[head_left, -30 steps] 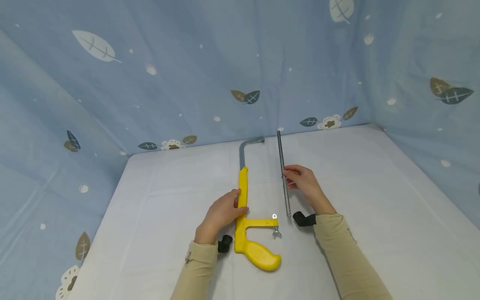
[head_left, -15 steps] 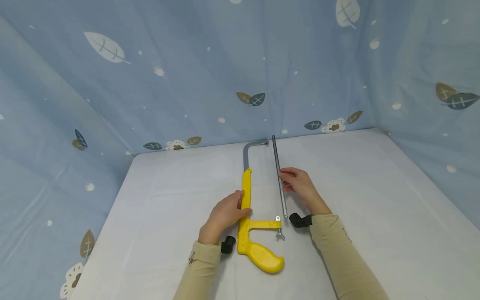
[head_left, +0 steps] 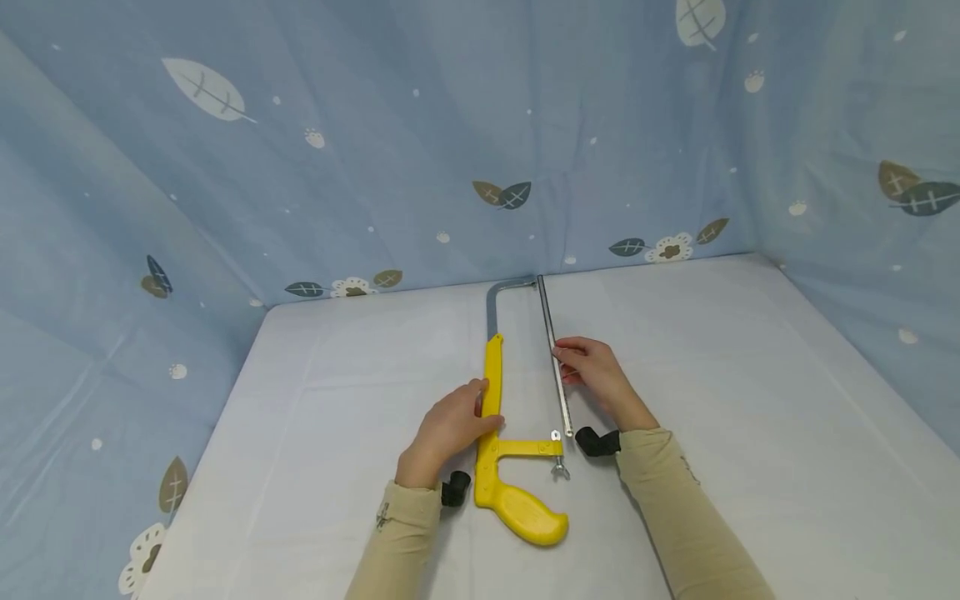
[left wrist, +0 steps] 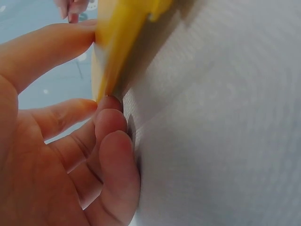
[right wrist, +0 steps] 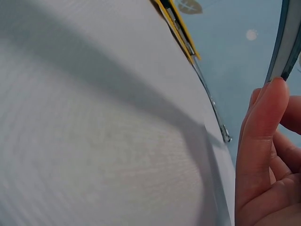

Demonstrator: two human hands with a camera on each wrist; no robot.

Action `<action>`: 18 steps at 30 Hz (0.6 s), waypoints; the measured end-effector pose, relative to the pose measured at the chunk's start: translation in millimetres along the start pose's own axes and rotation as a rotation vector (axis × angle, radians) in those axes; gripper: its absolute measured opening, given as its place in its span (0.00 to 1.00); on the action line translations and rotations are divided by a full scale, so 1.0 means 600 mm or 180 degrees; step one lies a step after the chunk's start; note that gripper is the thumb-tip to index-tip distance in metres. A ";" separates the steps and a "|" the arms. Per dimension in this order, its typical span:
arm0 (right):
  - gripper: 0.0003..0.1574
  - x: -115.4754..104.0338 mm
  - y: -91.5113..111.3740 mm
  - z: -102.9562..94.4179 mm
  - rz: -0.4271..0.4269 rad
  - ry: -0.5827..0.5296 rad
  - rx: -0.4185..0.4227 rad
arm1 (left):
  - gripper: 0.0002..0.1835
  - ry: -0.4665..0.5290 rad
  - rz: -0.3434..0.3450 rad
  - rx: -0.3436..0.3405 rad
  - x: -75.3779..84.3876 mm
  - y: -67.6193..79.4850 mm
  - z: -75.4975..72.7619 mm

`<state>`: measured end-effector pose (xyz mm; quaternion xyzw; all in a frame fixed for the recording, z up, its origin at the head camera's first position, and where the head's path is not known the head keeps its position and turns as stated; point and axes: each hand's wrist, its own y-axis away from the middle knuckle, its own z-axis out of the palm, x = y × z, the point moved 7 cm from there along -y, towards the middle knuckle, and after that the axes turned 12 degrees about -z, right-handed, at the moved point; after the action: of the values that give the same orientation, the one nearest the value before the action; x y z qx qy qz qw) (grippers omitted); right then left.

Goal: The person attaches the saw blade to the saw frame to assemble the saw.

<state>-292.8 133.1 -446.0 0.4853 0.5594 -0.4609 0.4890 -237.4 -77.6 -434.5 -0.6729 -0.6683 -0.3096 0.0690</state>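
A hacksaw frame (head_left: 492,362) with a yellow body, a grey hooked front arm and a yellow handle (head_left: 528,517) lies on the white table. My left hand (head_left: 450,425) grips its spine between thumb and fingers; the left wrist view shows the yellow spine (left wrist: 117,47) close up. On the frame's right, my right hand (head_left: 600,375) pinches a hacksaw blade (head_left: 547,308) between thumb and fingers. The blade's far end is at the hook's tip, and its near end sits just right of the wing-nut bolt (head_left: 558,458). Whether either end touches cannot be told.
The white tabletop (head_left: 360,417) extends to both sides of the frame. Blue leaf-printed cloth (head_left: 405,150) hangs behind the table and along both sides. A black wrist mount (head_left: 597,442) sticks out by the right sleeve, another (head_left: 455,489) by the left sleeve.
My right hand has brought the blade leftward, from apart from the frame to right beside its hook and bolt. The left hand keeps its grip on the frame. The head view has shifted slightly.
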 end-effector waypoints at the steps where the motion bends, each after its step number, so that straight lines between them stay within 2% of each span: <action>1: 0.22 0.000 0.000 0.001 0.0003 -0.0001 -0.0015 | 0.35 -0.0012 -0.0003 0.0002 0.000 -0.001 0.000; 11: 0.24 0.007 -0.004 0.004 0.0001 0.0073 -0.0077 | 0.35 -0.0039 0.0044 0.0057 0.001 -0.001 -0.001; 14: 0.24 -0.009 0.003 0.007 0.0010 0.0118 -0.0125 | 0.35 -0.0037 0.0057 0.0061 0.001 -0.001 0.000; 18: 0.25 -0.008 0.003 0.006 0.0029 0.0142 -0.0142 | 0.36 -0.0038 0.0049 0.0051 0.002 -0.001 0.000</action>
<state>-290.6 129.2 -441.5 0.4870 0.5780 -0.4352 0.4892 -238.1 -76.7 -434.3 -0.6793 -0.6659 -0.2997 0.0727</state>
